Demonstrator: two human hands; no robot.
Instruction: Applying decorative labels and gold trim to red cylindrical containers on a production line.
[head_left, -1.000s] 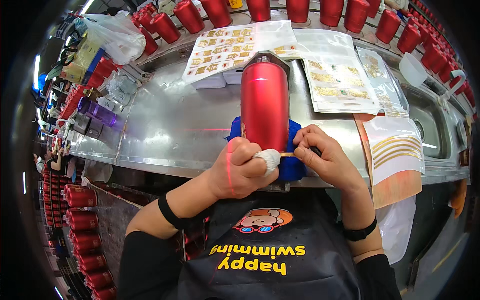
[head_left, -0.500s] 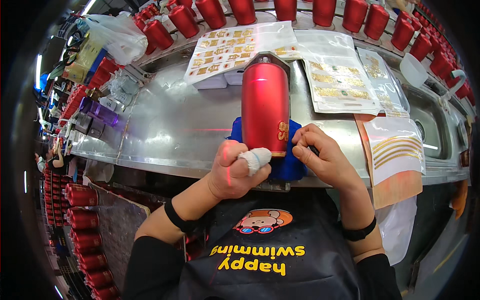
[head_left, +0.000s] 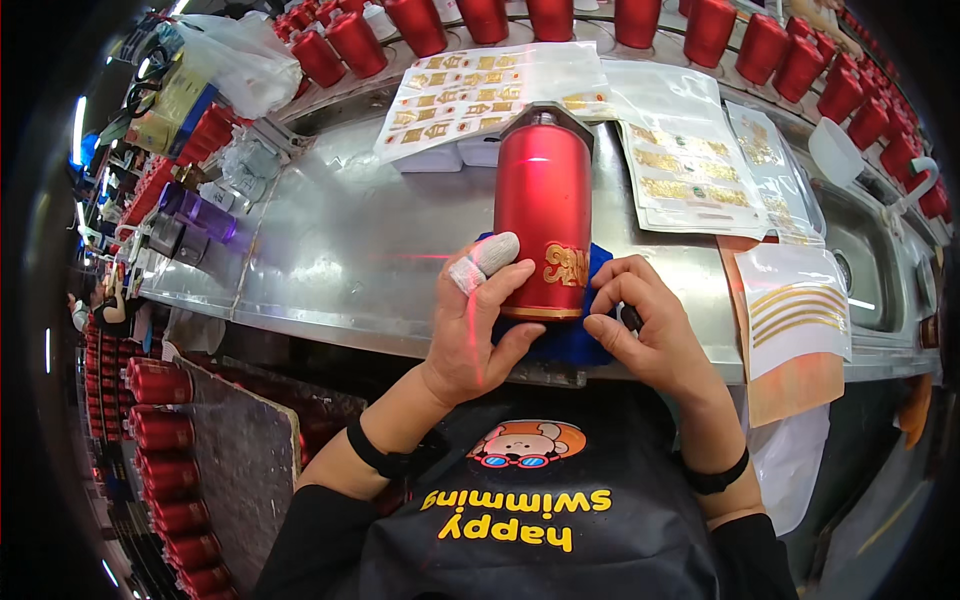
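Note:
A glossy red bottle (head_left: 543,200) with a gold decal near its base lies on a blue cloth (head_left: 600,262), its neck end against a dark angular holder. My left hand (head_left: 470,320) grips the lower left side of the bottle, with the thumb by the gold base rim. White wrapping covers a fingertip of that hand. To the right of the base, my right hand (head_left: 645,320) is curled with thumb and fingers close together. A small dark object (head_left: 630,318), mostly hidden, sits within its fingers; its kind cannot be made out.
Sheets of gold decals (head_left: 460,95) lie behind the bottle, with more decal sheets (head_left: 690,165) to the right. Curved gold strips (head_left: 797,308) lie near a sink (head_left: 870,265). Rows of red bottles (head_left: 635,22) line the far side. A purple bottle (head_left: 200,212) stands left.
The bottle has turned, so more of its gold decal faces up. My left hand has opened from a fist below the base and moved up onto the bottle's left side.

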